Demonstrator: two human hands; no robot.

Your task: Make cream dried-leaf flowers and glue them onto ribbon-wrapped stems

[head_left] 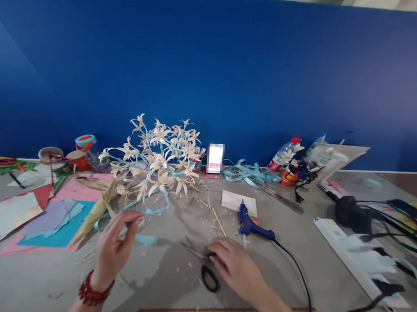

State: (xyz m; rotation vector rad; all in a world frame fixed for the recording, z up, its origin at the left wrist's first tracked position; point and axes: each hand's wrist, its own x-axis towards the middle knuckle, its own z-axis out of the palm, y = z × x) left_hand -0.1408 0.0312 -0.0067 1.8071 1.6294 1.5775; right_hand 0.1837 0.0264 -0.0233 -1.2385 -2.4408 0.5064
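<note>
My left hand [116, 244], with a red bead bracelet at its wrist, is pinched closed just above the table; what lies between its fingertips is too small to name. Beside it a light blue ribbon [147, 239] curls across the table. My right hand [235, 267] lies over one handle of the black-handled scissors [209, 278], fingers curled on it, with the blades spread a little and pointing up-left. Behind my hands stand cream paper-like flowers [163, 178] on blue-wrapped stems. A blue glue gun [253, 227] rests near a white card [231, 201].
Coloured paper [51, 217] and dried husks [99, 211] lie at the left. Blue ribbon [249, 174], a bottle [281, 155] and a phone [215, 157] are at the back. A power strip [350, 261] with cables is at the right. Thin scraps dot the table [166, 289].
</note>
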